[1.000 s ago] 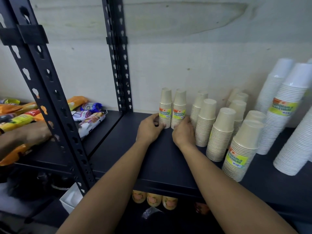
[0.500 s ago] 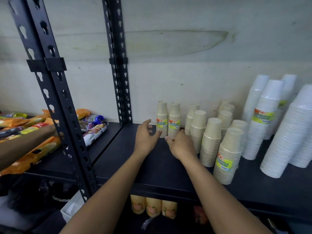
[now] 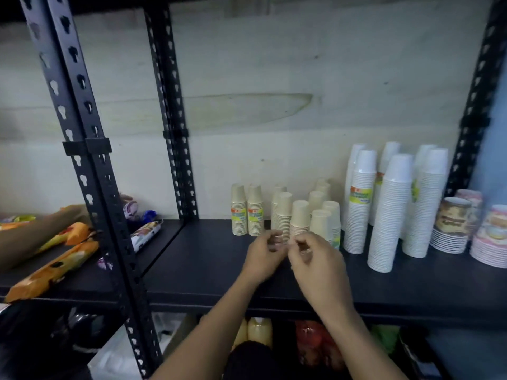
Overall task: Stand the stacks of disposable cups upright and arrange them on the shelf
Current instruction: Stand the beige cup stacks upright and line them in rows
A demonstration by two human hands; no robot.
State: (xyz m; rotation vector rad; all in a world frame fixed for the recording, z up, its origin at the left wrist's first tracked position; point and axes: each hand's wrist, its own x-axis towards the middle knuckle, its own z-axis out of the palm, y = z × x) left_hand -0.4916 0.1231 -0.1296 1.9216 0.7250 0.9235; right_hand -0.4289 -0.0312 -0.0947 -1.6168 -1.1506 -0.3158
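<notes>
Two short beige cup stacks with yellow-green labels (image 3: 238, 211) (image 3: 255, 211) stand upright side by side at the back of the black shelf (image 3: 208, 259). To their right stand several more beige stacks (image 3: 284, 212), also upright. Tall white cup stacks (image 3: 389, 215) rise further right. My left hand (image 3: 263, 253) and my right hand (image 3: 315, 259) hover close together above the shelf, in front of the beige stacks. Their fingers are loosely curled and hold nothing. My right hand hides the bases of the nearest beige stacks.
Stacks of printed paper bowls (image 3: 451, 226) sit at the far right. Black slotted posts (image 3: 90, 174) (image 3: 175, 133) divide the shelving. On the left shelf lie orange snack packets (image 3: 55, 267), where another person's arm (image 3: 27, 237) reaches in. Bottles (image 3: 259, 329) stand on the shelf below.
Both hands have let go of the two labelled beige stacks and drawn back toward me and to the right. My head has pulled back, showing more of the shelf.
</notes>
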